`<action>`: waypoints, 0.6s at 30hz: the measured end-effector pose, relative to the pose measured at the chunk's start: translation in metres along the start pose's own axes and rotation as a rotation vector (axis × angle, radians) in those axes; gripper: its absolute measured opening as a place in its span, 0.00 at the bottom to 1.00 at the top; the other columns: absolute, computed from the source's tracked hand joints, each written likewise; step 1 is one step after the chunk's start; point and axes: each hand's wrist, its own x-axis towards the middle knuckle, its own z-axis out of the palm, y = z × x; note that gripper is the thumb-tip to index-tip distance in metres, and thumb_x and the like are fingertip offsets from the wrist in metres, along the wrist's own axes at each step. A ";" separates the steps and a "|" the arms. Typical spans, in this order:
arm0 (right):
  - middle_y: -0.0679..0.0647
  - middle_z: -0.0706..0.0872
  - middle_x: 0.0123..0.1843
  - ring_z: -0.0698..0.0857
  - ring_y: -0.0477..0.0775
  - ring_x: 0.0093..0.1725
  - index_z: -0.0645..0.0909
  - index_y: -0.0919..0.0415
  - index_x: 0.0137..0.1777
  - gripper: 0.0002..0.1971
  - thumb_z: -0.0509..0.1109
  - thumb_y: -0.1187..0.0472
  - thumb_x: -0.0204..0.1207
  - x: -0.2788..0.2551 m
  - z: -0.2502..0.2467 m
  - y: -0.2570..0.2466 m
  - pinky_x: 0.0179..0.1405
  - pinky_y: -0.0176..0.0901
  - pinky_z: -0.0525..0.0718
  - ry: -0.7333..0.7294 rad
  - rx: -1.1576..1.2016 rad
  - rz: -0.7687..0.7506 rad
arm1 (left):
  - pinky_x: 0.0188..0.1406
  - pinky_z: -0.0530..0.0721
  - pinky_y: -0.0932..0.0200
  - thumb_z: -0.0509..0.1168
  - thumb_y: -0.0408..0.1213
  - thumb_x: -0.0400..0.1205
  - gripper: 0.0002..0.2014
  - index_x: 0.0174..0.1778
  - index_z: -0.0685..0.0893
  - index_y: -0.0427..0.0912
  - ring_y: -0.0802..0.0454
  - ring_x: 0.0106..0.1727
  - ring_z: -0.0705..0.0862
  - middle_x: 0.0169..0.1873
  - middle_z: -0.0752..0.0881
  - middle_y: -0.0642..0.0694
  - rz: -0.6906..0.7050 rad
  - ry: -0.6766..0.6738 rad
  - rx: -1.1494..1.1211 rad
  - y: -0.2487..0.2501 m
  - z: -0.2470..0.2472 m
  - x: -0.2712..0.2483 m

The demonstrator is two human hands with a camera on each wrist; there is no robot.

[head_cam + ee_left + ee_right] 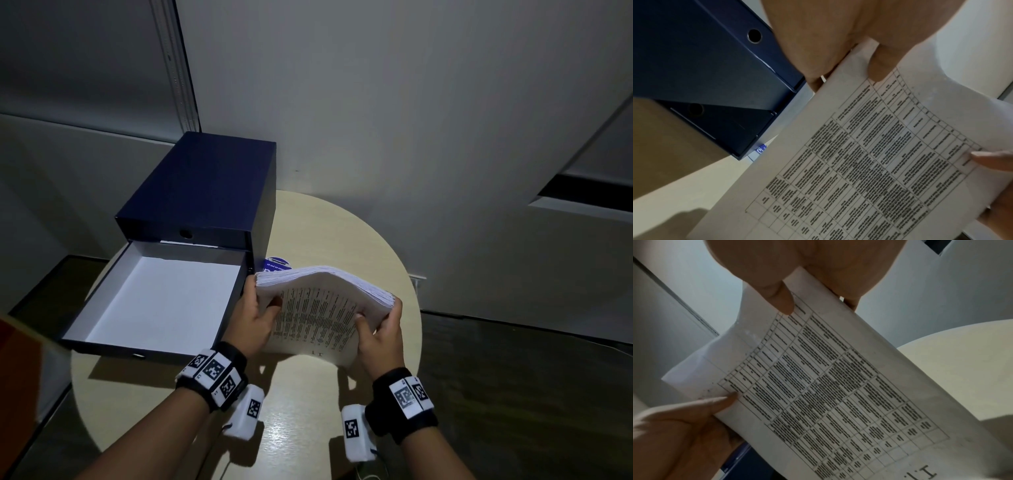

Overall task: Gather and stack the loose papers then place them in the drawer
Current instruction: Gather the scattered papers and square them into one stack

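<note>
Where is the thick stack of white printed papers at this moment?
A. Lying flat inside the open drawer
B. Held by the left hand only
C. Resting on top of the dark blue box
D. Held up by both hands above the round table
D: the thick stack of white printed papers is gripped at its sides by the left hand and the right hand, above the round beige table; the open white-lined drawer holds nothing.

A drawer unit [205,185] sits at the back left of the round surface [342,233], its lower drawer [161,301] pulled out toward the person. Just right of the drawer, a stack of papers [322,308] is held above the surface, the left hand [255,318] at its left edge, the right hand [383,332] at its right. A small card [277,265] lies behind the stack, beside the unit.
</note>
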 end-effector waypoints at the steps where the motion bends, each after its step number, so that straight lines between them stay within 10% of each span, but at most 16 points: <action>1: 0.37 0.80 0.52 0.81 0.28 0.47 0.62 0.44 0.65 0.22 0.67 0.66 0.82 0.000 0.000 0.000 0.39 0.21 0.78 -0.008 -0.006 0.013 | 0.44 0.79 0.82 0.64 0.26 0.83 0.22 0.68 0.68 0.50 0.81 0.51 0.81 0.55 0.82 0.61 -0.005 -0.003 0.014 -0.001 -0.001 0.000; 8: 0.39 0.84 0.50 0.85 0.40 0.50 0.70 0.45 0.61 0.14 0.66 0.64 0.82 0.014 -0.002 -0.016 0.47 0.24 0.82 0.089 -0.007 -0.018 | 0.65 0.82 0.52 0.69 0.29 0.81 0.25 0.72 0.72 0.48 0.58 0.63 0.84 0.58 0.86 0.57 -0.061 -0.031 0.035 -0.012 -0.008 0.002; 12: 0.49 0.89 0.54 0.89 0.52 0.55 0.76 0.46 0.59 0.10 0.68 0.57 0.81 0.039 -0.019 -0.052 0.56 0.61 0.88 0.190 0.144 0.050 | 0.58 0.84 0.62 0.69 0.34 0.81 0.21 0.67 0.76 0.59 0.67 0.57 0.84 0.54 0.86 0.63 -0.041 -0.100 0.127 -0.015 -0.011 -0.003; 14: 0.48 0.90 0.49 0.90 0.52 0.51 0.78 0.51 0.57 0.07 0.69 0.58 0.81 0.052 -0.030 -0.076 0.55 0.63 0.89 0.261 0.154 -0.003 | 0.54 0.84 0.68 0.70 0.33 0.81 0.22 0.61 0.76 0.66 0.72 0.55 0.84 0.50 0.87 0.66 -0.038 -0.092 0.137 -0.018 -0.013 -0.005; 18: 0.50 0.91 0.49 0.91 0.53 0.51 0.79 0.54 0.56 0.07 0.69 0.63 0.81 0.069 -0.036 -0.101 0.56 0.60 0.89 0.258 0.234 -0.058 | 0.49 0.81 0.72 0.68 0.37 0.82 0.15 0.65 0.81 0.47 0.71 0.50 0.84 0.48 0.88 0.54 -0.010 -0.061 0.188 -0.014 -0.013 -0.007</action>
